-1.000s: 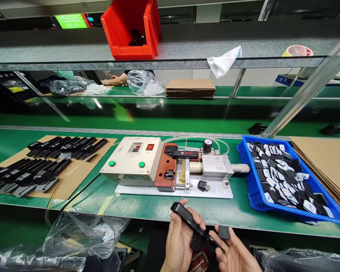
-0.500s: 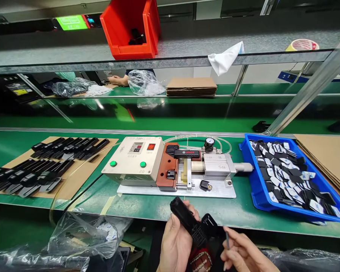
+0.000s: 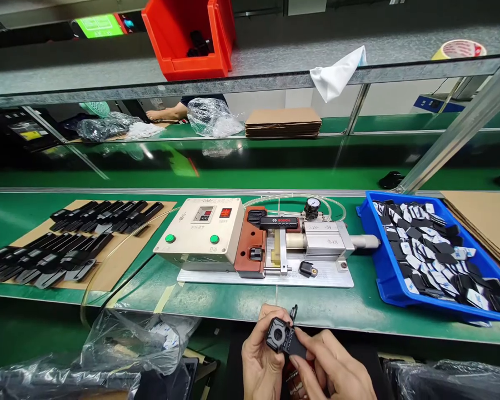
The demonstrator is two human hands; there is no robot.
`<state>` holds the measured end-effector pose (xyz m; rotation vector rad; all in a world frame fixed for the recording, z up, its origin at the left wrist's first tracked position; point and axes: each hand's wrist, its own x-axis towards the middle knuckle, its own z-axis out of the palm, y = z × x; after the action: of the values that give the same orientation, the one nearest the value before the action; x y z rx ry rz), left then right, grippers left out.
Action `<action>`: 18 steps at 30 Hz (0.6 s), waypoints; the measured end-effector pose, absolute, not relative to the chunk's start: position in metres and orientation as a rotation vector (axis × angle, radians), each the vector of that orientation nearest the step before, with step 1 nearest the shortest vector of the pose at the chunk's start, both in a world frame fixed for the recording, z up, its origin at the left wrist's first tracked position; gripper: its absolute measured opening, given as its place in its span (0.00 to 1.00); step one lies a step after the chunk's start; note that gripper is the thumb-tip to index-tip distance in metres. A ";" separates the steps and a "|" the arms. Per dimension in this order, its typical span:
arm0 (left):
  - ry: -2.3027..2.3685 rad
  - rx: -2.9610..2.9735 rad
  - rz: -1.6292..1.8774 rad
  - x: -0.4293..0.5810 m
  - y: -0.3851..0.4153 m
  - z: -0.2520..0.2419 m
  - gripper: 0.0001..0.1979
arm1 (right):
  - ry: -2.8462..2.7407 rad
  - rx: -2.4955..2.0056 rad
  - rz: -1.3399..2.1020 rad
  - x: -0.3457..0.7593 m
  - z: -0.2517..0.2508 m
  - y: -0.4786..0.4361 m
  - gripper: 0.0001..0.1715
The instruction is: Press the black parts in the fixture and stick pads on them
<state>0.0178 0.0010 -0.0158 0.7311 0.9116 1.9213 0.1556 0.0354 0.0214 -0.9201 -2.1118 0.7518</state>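
Together, my left hand and right hand grip a black plastic part in front of the green table, both hands closed on it — its round opening faces up toward me. A thin dark tip pokes out past its far side, though it is too small to say for certain what it is. Straight ahead on the table stands a pneumatic press with a beige control box at its left end, and a small black piece lies on its metal base plate. To the right, a blue tray holds a heap of black pads with white backing; to the left, rows of long black parts lie on a cardboard sheet. A clear plastic bag sits below the table edge, near my left hand — well apart from the press.
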 end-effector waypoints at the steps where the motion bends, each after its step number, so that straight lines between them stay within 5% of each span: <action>1: 0.936 0.751 1.916 0.017 0.000 -0.017 0.22 | -2.181 -0.887 0.729 0.157 0.022 0.038 0.19; 12: 1.032 0.986 1.818 0.009 -0.004 -0.019 0.19 | -2.230 -1.050 0.843 0.149 0.018 0.035 0.20; 18: 1.011 0.996 1.832 0.004 -0.007 -0.025 0.15 | -1.805 -1.208 1.527 0.143 0.020 0.031 0.21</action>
<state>0.0044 -0.0070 -0.0249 0.9958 1.0107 1.8323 0.1428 0.0305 0.0197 -1.2082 -1.8049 1.5274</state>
